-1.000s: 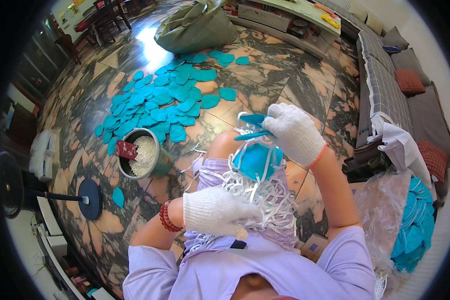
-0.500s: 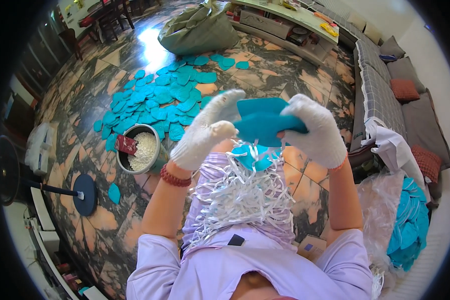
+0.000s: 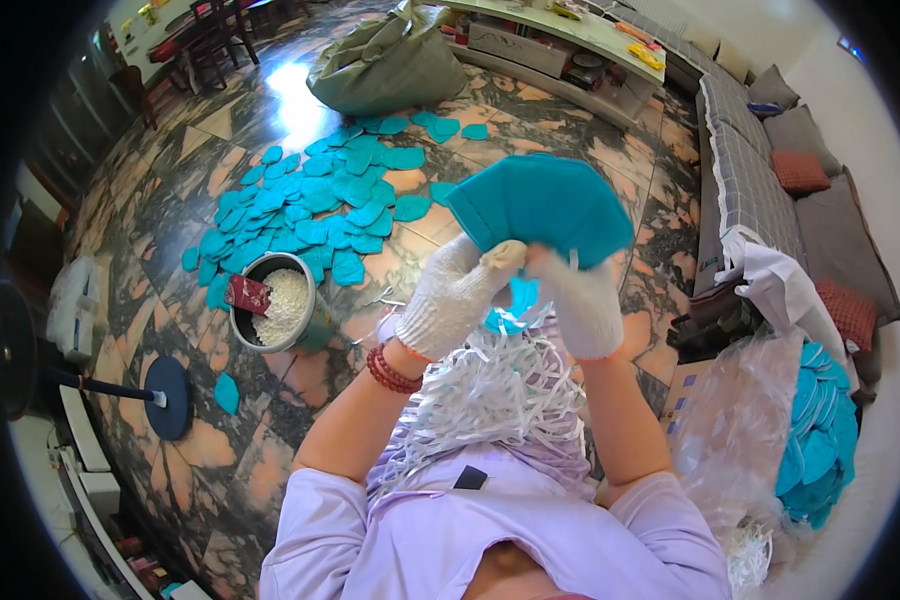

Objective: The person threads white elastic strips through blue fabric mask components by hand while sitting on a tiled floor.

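Note:
My left hand (image 3: 448,290), in a white knitted glove, pinches the lower left edge of a teal fabric piece (image 3: 545,205). The piece is spread into a wide, angular dome with seam lines across it, much like an opened-out face mask. My right hand (image 3: 578,302), also gloved and blurred by motion, closes on its lower edge close beside the left thumb. A short white strip shows there. Below the hands, a heap of narrow white strips (image 3: 490,395) covers my lap, with another teal piece (image 3: 513,305) partly visible at its far end.
A broad pile of flat teal pieces (image 3: 310,205) lies on the marble floor ahead left. Near it stand a bucket (image 3: 322,325) of white bits with a red scoop, and a large green sack (image 3: 385,65). More teal pieces (image 3: 815,435) fill a plastic bag at right, by the sofa.
The teal piece has been unfolded from a narrow fold to a wide dome and raised. My hands have drawn together at its lower edge, the right one shifting left.

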Demonstrator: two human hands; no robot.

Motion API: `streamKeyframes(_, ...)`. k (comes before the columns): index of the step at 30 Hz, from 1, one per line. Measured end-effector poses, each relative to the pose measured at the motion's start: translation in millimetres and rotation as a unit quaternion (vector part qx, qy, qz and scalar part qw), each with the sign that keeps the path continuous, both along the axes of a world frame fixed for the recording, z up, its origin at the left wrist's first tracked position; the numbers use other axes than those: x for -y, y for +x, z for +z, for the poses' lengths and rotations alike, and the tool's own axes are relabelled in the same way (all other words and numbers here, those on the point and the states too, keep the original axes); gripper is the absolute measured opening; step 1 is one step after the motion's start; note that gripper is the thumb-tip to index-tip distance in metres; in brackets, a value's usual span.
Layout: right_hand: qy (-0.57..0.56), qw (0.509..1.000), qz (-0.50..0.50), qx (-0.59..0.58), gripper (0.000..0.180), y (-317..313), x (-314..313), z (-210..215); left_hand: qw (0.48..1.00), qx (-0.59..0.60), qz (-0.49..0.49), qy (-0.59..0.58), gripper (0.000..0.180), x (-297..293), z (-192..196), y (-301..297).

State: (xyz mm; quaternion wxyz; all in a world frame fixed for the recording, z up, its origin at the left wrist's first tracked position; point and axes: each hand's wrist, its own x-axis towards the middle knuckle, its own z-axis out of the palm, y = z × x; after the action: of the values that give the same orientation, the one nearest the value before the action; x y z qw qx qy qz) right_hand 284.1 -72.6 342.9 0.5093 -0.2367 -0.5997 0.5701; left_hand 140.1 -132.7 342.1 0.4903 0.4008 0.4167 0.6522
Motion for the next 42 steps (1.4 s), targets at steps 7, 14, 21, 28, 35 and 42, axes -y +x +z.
streamKeyframes(7, -0.200, 0.977, -0.067, 0.008, 0.014, -11, 15, 13, 0.951, 0.149, -0.265, -0.061, 0.034, 16, -12, -20)
streamKeyframes(14, 0.150, 0.960, -0.005, 0.237, 0.011, -29, 89, -37, 0.882, 0.469, 0.040, -0.005, 0.027, -46, -21, -93)
streamKeyframes(21, 0.063, 0.977, -0.135, 0.156, 0.015, 12, 89, -60, 0.987, 0.049, 0.133, 0.073, 0.032, -6, -3, -79)
streamKeyframes(28, 0.303, 0.813, -0.182, 0.462, 0.016, -4, 57, -18, 0.939, -0.331, 0.056, 0.077, 0.048, 39, -19, 11)
streamKeyframes(35, 0.026, 0.982, -0.123, 0.143, 0.045, 20, 52, -17, 0.988, -0.144, 0.044, -0.033, 0.019, 41, -32, -18)
streamKeyframes(42, -0.154, 0.988, -0.013, 0.025, 0.025, 9, 39, -3, 0.978, -0.117, -0.137, -0.108, 0.024, 40, -52, -11)
